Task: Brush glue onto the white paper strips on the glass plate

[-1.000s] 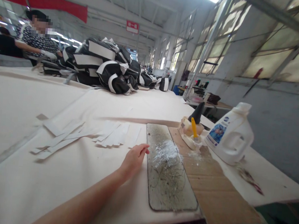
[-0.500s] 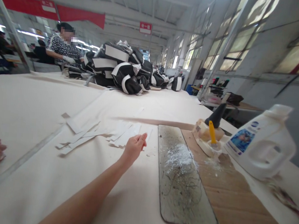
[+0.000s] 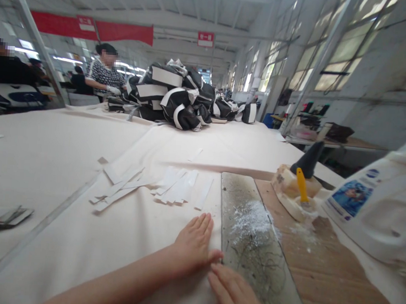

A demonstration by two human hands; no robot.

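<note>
My left hand point(image 3: 195, 241) lies flat on the pale cloth, its fingers stretched forward and its thumb at the left edge of the stained board point(image 3: 237, 191). Close beside that thumb, at the bottom, is my right hand point(image 3: 236, 295), fingers extended, over the board's left edge. No object shows in either hand. White strips point(image 3: 176, 187) are spread beyond my left hand, with more overlapping strips point(image 3: 118, 192) further left. White flakes point(image 3: 254, 220) cover part of the board.
Right of the board lie cardboard point(image 3: 323, 267), a tray with a yellow-handled brush point(image 3: 301, 184) and a white jug point(image 3: 380, 206). Black-and-white pieces point(image 3: 179, 95) are heaped at the back, near a person point(image 3: 106, 73). Flat pieces point(image 3: 14, 215) lie at far left, by a fingertip.
My left hand has moved nearer and opened flat from a closed shape. My right hand has come into view. The view has shifted left, and the hand at far left has mostly left the frame.
</note>
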